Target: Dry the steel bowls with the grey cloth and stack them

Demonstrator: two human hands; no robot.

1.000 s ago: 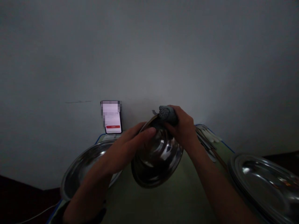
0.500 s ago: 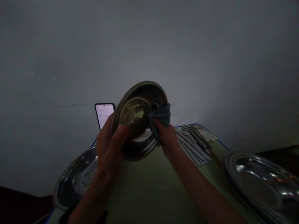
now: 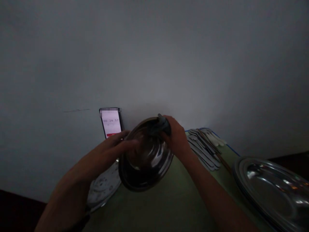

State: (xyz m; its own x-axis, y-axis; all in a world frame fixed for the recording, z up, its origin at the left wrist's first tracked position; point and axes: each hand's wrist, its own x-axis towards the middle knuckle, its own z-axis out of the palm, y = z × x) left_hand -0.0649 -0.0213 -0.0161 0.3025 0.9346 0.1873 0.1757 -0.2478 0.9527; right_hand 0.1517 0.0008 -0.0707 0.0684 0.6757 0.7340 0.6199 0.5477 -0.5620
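A shiny steel bowl [image 3: 147, 161] is held tilted above a green table [image 3: 173, 203], its outside facing me. My left hand [image 3: 113, 149] grips the bowl's left rim, fingers bent over it. My right hand [image 3: 177, 138] is closed on a grey cloth [image 3: 162, 124] pressed against the bowl's upper rim. Part of the cloth is hidden behind the bowl.
A phone [image 3: 110, 123] with a lit screen leans against the grey wall behind. A steel plate [image 3: 103, 187] lies at the left under my arm. Stacked steel plates [image 3: 272, 190] sit at the right. A row of spoons and cutlery [image 3: 205, 146] lies at the back right.
The bowl has come down and turned from showing its inside to showing its outside. My right hand with the cloth moved from the bowl's right side to its top rim.
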